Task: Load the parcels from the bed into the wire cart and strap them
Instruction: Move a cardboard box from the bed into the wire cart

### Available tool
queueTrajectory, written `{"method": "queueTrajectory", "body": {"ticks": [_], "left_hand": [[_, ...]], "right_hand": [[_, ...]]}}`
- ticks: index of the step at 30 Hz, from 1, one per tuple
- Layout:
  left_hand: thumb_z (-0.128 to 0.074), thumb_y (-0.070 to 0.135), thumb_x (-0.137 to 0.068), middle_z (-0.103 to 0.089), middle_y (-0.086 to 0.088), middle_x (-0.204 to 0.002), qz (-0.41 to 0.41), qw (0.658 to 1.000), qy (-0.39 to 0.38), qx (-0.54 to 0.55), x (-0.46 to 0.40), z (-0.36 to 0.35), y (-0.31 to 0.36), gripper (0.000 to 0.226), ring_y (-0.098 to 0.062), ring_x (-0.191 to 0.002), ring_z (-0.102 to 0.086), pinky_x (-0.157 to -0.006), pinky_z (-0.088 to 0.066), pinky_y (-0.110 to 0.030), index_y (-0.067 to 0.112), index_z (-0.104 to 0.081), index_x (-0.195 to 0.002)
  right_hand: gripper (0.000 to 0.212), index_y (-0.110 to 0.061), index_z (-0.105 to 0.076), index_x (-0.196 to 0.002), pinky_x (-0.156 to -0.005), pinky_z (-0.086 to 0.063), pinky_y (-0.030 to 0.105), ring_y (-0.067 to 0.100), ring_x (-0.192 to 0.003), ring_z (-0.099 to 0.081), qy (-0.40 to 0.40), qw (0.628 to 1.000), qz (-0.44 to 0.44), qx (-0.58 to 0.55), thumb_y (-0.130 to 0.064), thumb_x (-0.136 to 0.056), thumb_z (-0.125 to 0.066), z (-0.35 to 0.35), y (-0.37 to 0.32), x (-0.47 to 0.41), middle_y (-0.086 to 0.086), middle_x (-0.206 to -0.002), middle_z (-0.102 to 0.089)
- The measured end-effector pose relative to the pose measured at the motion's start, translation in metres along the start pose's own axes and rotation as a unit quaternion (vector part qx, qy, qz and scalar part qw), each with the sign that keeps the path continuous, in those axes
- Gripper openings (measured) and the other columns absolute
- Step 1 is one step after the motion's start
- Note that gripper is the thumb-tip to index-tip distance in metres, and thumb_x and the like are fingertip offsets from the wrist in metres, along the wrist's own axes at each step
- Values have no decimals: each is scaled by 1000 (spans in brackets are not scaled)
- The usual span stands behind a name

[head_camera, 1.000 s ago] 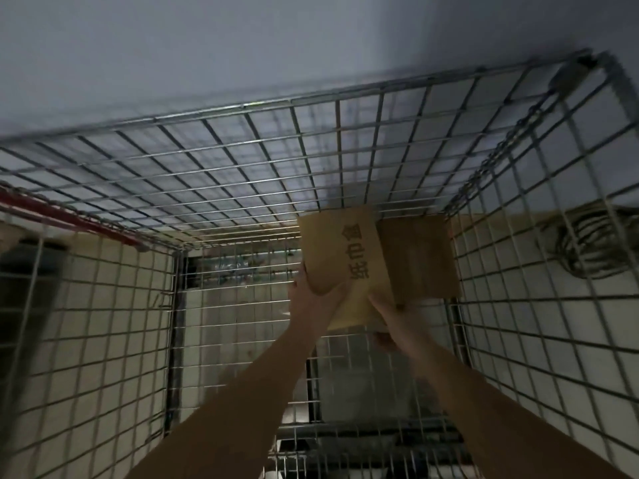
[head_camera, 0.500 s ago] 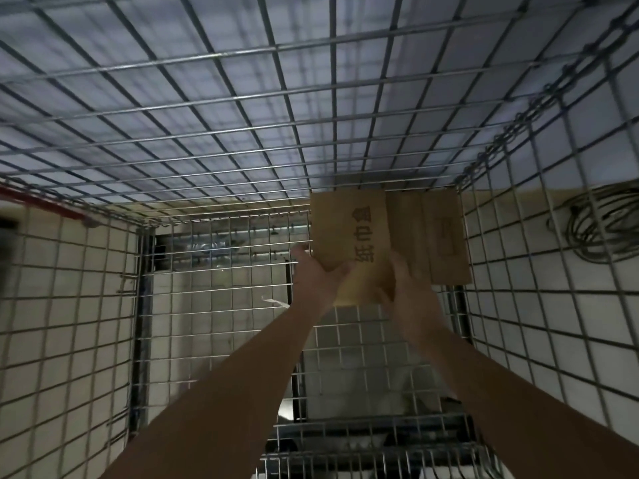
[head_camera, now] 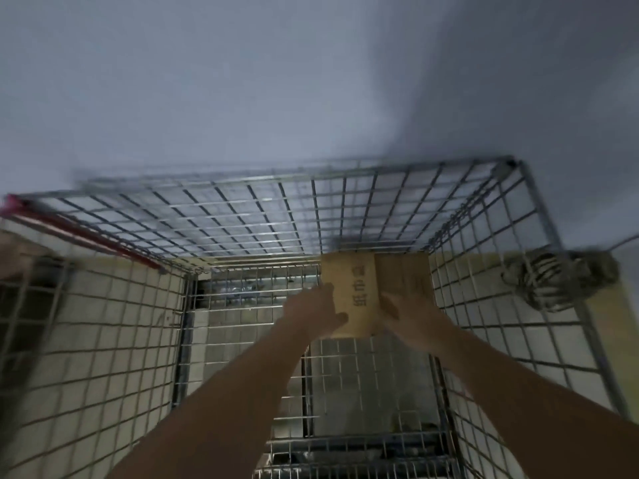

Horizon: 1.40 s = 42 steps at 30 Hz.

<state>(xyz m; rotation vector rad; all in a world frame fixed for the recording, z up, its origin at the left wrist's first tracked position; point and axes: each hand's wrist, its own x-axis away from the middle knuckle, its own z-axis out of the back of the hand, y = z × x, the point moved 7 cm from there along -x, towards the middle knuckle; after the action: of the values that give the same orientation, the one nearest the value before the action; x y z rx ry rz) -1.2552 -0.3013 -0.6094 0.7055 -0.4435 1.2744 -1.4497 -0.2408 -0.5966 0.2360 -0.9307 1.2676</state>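
Observation:
I look down into the wire cart (head_camera: 345, 209), both arms reaching inside. A brown cardboard parcel (head_camera: 356, 292) with dark printed characters stands at the far right of the cart floor. My left hand (head_camera: 311, 312) grips its left edge and my right hand (head_camera: 411, 316) presses on its right side. A second brown parcel (head_camera: 408, 274) stands right beside it, against the cart's right wire wall. The frame is blurred.
A red bar (head_camera: 86, 236) runs along the cart's left top rim. A coil of rope or strap (head_camera: 553, 281) lies outside the right wall on the pale floor. A grey wall rises behind the cart. The cart floor's left part holds nothing.
The view has tilted up and back, so more wall shows. Both hands stay on the printed parcel, which sits lower beside the second parcel at the far right.

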Motion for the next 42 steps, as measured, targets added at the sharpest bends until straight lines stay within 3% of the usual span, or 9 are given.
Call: {"method": "queueTrajectory", "body": {"ticks": [4, 5, 8, 12, 15, 23, 29, 32, 42], "left_hand": [[-56, 63, -88, -63, -4, -138, -23, 999, 25, -38, 84, 130, 12, 65, -29, -123, -62, -93, -48, -40, 31, -46, -143], [-54, 65, -89, -64, -4, -138, -24, 997, 47, -52, 110, 168, 13, 64, -28, -122, -63, -92, -47, -39, 31, -47, -143], [-49, 68, -91, -64, -3, -139, -13, 989, 135, -64, 205, 273, 3, 64, -27, -124, -62, -99, -47, -41, 32, -49, -144], [-45, 68, -96, -60, -3, -142, 27, 973, 222, -51, 351, 367, -29, 61, -26, -129, -58, -104, -45, -42, 31, -48, -146], [-45, 68, -96, -59, 1, -141, 79, 959, 269, -43, 463, 391, -58, 59, -23, -129, -57, -103, -45, -41, 36, -49, -145], [-48, 62, -99, -62, -3, -140, 289, 891, 347, 52, 758, 323, -163, 56, -27, -126, -58, -98, -45, -40, 30, -55, -144], [-49, 67, -97, -62, -2, -137, 417, 819, 378, 111, 951, 232, -225, 57, -27, -123, -59, -97, -47, -41, 30, -57, -140], [-48, 69, -97, -63, -1, -137, 456, 794, 384, 122, 1022, 201, -251, 59, -27, -125, -58, -101, -48, -41, 29, -56, -140], [-49, 67, -97, -63, -5, -137, 477, 780, 392, 101, 1133, 155, -345, 61, -29, -125, -58, -81, -38, -34, 28, -56, -142]], "right_hand": [[56, -21, -62, -124, -88, -45, 32, 32, -122, -59, -24, 999, 47, 1, -67, -97, -46, 109, -80, 73, 0, -113, -62], [55, -25, -64, -121, -91, -47, 33, 31, -124, -59, -16, 998, 62, 23, -70, -95, -44, 139, -105, 95, -1, -115, -63], [76, -28, -54, -142, -107, -43, 40, 26, -130, -54, 46, 989, 107, 91, -80, -89, -41, 227, -192, 172, 3, -147, -55], [77, -31, -48, -145, -104, -44, 41, 23, -125, -56, 104, 961, 208, 148, -81, -87, -39, 295, -313, 283, 3, -145, -56], [68, -30, -50, -143, -96, -44, 38, 25, -124, -55, 120, 931, 281, 202, -74, -91, -43, 293, -392, 353, 6, -142, -58], [71, -25, -46, -148, -106, -43, 42, 29, -130, -52, 69, 827, 456, 320, -70, -94, -46, 172, -550, 537, 11, -149, -52], [59, -24, -53, -141, -91, -46, 37, 23, -112, -57, 47, 732, 559, 386, -62, -96, -47, 50, -632, 683, 7, -142, -57], [65, -28, -53, -142, -100, -48, 42, 24, -120, -56, 56, 700, 589, 400, -68, -91, -47, 1, -663, 740, 3, -142, -57], [49, -28, -58, -114, -77, -49, 38, 18, -89, -58, 86, 681, 606, 402, -67, -89, -45, -93, -750, 819, 0, -109, -62]]}}
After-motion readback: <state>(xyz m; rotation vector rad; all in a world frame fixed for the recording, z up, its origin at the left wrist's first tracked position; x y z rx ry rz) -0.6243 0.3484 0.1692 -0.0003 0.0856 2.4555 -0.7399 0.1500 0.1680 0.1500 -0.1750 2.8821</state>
